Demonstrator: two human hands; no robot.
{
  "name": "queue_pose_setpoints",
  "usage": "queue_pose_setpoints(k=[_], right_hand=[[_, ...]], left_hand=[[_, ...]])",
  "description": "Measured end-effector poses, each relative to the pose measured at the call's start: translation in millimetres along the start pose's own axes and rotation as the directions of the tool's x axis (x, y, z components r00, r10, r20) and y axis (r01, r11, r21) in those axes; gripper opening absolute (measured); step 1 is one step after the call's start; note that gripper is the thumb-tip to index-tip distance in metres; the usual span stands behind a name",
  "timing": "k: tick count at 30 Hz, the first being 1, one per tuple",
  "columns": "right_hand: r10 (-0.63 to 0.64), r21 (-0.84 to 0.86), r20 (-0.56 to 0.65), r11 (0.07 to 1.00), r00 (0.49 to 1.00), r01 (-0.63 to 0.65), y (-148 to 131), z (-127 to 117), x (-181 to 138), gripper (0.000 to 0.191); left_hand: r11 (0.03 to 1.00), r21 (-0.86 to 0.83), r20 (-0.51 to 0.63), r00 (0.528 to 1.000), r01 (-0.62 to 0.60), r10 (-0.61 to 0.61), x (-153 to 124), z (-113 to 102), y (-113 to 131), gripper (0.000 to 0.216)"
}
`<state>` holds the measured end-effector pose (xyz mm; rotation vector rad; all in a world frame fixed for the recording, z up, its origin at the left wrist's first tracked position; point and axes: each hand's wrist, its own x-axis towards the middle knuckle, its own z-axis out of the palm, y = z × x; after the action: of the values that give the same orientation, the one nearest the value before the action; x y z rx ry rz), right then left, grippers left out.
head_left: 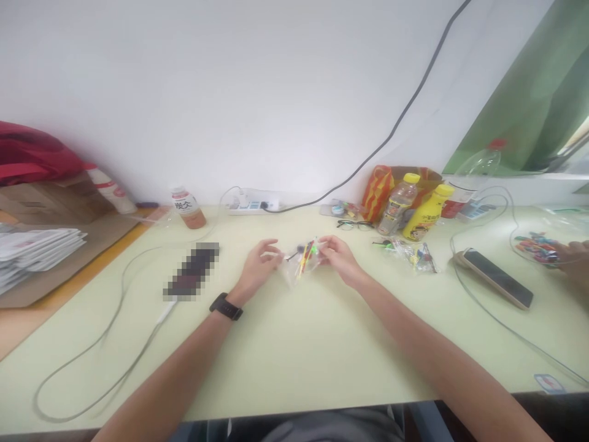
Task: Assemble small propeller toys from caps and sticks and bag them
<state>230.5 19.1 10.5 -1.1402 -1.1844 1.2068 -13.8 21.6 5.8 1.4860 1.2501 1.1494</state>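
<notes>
A smooth, pale wall point(230, 92) rises behind a flat, light green worktop point(285, 356) with a matte sheen. Two bare forearms reach over it from the near edge, the left forearm point(175, 374) and the right forearm point(423, 337) slanting inward towards each other. Against the wall slumps a crinkled bag point(373, 193) striped in red and yellow; before it stands a rounded, opaque yellow bottle point(423, 218), next to a see-through plastic bottle point(396, 209). A slim, round-cornered phone point(499, 277) lies to the right. The right hand point(339, 258) sits low, palm inward, its grip narrow and holding the right side of the clear packet. The left hand point(261, 264) has bent fingers, their tips at the packet's left edge; whether that grip pinches it, I cannot tell. The clear packet point(291, 274), thin, glossy and creased, is between the two hands above the middle of the worktop. A square-faced black watch point(226, 306) wraps the left wrist. Smallest are the thin yellow and red sticks point(304, 258) showing through the film.
</notes>
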Motion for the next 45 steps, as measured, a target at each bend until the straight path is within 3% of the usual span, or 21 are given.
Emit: queue_pose_setpoints(k=[3,6,9,12,15,18,21,24,28,31,36,38,41,42,43,45], right_hand=[[-0.114,-0.092,0.038,0.989,0.993,0.117,-20.5,14.9,27.6,0.023],[-0.273,-0.226,0.192,0.922,0.943,0.313,-43.9,32.8,48.9,0.022],[-0.373,-0.327,0.313,0.821,0.873,0.468,-63.6,44.8,58.3,0.019],[-0.429,-0.370,0.309,0.768,0.849,0.523,-71.7,43.0,63.7,0.017],[-0.413,-0.367,0.132,0.824,0.901,0.431,-63.5,26.6,74.2,0.019],[-0.258,-0.364,-0.131,0.911,0.957,0.196,-43.6,2.8,88.6,0.018],[-0.166,-0.354,-0.222,0.932,0.961,0.079,-23.6,-19.5,99.0,0.016],[-0.137,-0.401,-0.219,0.915,0.966,0.039,-12.2,-35.4,102.7,0.022],[-0.125,-0.535,-0.139,0.844,0.982,0.032,-8.6,-42.2,102.9,0.026],[-0.111,-0.615,-0.058,0.787,0.992,0.053,-7.5,-38.0,100.8,0.030],[-0.164,-0.728,-0.071,0.683,0.984,0.061,-10.7,-20.6,90.9,0.041],[-0.198,-0.743,-0.002,0.656,0.980,0.130,-14.1,-5.0,83.9,0.038],[-0.217,-0.700,0.229,0.641,0.949,0.315,-16.7,29.4,69.2,0.033],[-0.212,-0.657,0.340,0.643,0.916,0.393,-16.4,41.7,63.5,0.032],[-0.191,-0.591,0.487,0.647,0.853,0.482,-15.7,53.0,57.9,0.032],[-0.127,-0.514,0.657,0.645,0.743,0.566,-14.1,70.1,48.3,0.028]], left_hand=[[0.993,0.118,-0.148,0.989,0.006,0.012,12.3,-17.8,-9.5,0.054],[0.983,0.181,-0.245,0.969,0.008,0.037,21.2,-31.1,-18.1,0.049],[0.978,0.210,-0.245,0.967,-0.015,0.068,22.3,-34.6,-20.3,0.046],[0.963,0.261,-0.168,0.979,-0.068,0.114,16.6,-31.0,-15.5,0.044],[0.910,0.385,-0.025,0.984,-0.153,0.176,10.2,-26.6,-8.8,0.046],[0.868,0.464,0.036,0.983,-0.178,0.182,7.8,-25.0,-6.6,0.048],[0.844,0.506,0.045,0.983,-0.176,0.178,8.5,-26.2,-10.5,0.041],[0.815,0.539,0.089,0.977,-0.211,0.193,9.1,-28.9,-15.5,0.028],[0.829,0.518,0.106,0.977,-0.213,0.185,10.5,-34.2,-15.3,0.028],[0.871,0.467,0.018,0.987,-0.151,0.162,15.1,-40.8,-13.0,0.030],[0.944,0.317,-0.168,0.973,-0.096,0.156,24.3,-51.9,-15.0,0.039],[0.963,0.260,-0.209,0.969,-0.074,0.131,25.5,-53.3,-16.6,0.043],[0.987,0.155,-0.234,0.969,-0.043,0.079,25.1,-51.9,-18.2,0.045],[0.993,0.116,-0.238,0.969,-0.037,0.064,24.8,-51.0,-18.4,0.045],[0.996,0.081,-0.241,0.969,-0.032,0.051,24.7,-50.1,-18.6,0.045],[0.999,0.033,-0.242,0.970,-0.014,0.022,24.6,-48.7,-18.8,0.045]])
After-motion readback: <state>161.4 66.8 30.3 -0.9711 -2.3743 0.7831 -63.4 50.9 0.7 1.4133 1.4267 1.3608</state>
